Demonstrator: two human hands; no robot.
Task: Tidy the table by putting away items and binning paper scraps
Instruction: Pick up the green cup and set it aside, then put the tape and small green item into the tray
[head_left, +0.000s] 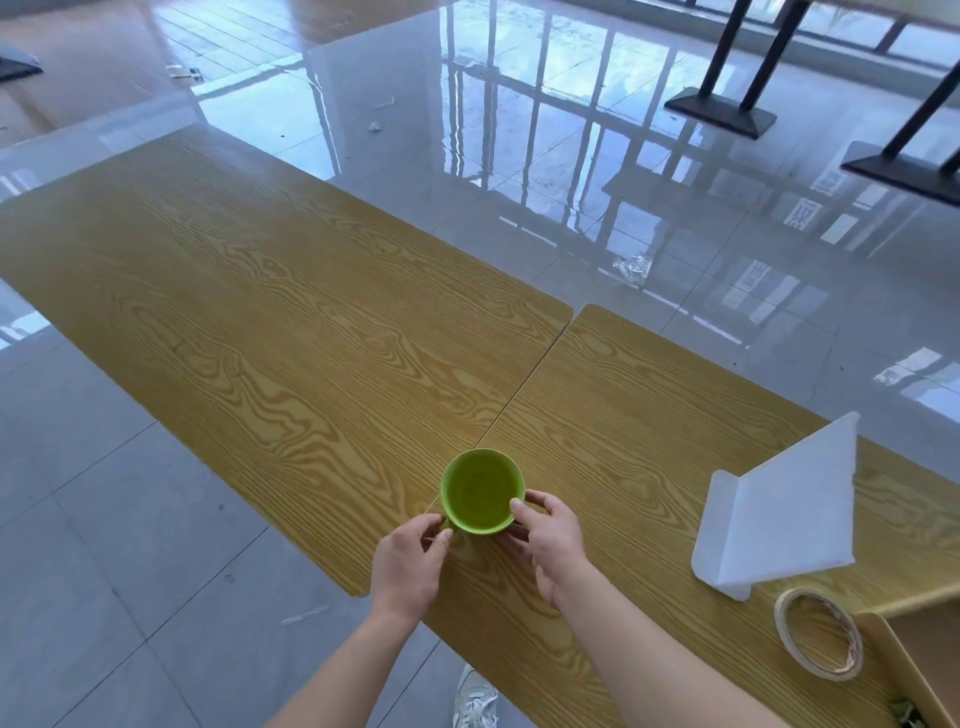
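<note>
A small green bowl (480, 491) stands upright on the wooden table (291, 322), near its front edge at the seam between two tabletops. My left hand (408, 564) pinches the bowl's near left rim with thumb and fingers. My right hand (548, 538) grips the right rim, thumb on top of the edge. The bowl looks empty inside.
A white folded stand (779, 512) sits to the right on the table. A roll of tape (818, 634) lies near it, beside an open cardboard box (914, 670) at the bottom right corner. Scraps (631, 267) lie on the glossy floor beyond.
</note>
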